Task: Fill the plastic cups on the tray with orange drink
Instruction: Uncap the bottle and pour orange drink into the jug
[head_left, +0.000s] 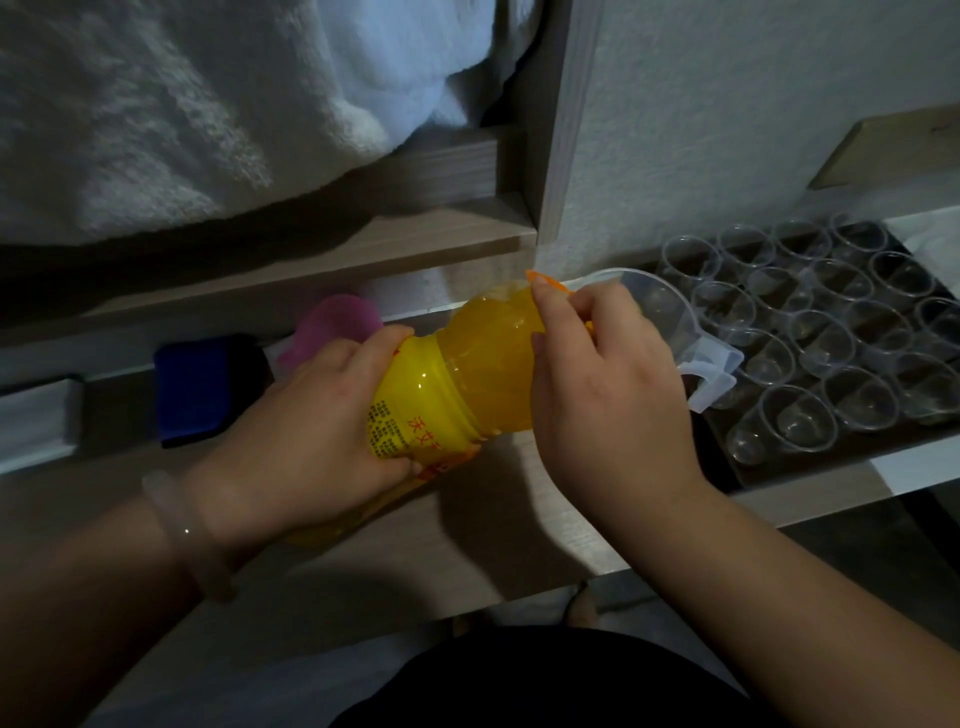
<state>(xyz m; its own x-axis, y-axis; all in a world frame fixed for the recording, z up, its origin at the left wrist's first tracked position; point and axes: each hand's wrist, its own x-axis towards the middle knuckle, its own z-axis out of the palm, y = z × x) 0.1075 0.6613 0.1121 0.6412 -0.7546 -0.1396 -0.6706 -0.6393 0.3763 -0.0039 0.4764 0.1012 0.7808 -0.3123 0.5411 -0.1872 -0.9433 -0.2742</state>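
- The bottle (467, 374) of orange drink lies tipped over the table (467, 540), so both hands can reach it.
- The left hand (311, 431) curls around the label to hold it steady.
- The right hand (608, 395) pinches the orange cap (545, 280), likely to twist it.
- The cups (841, 343) wait on the tray (779, 470) at the right. They look empty, beside a clear jug (654, 296).

The bottle (457, 374), full of orange drink and wrapped in a yellow label, lies tilted mid-frame, its orange cap (549, 283) pointing upper right. Clear cups (826, 343), upright and empty, stand in close rows on the dark tray (810, 461) at right.
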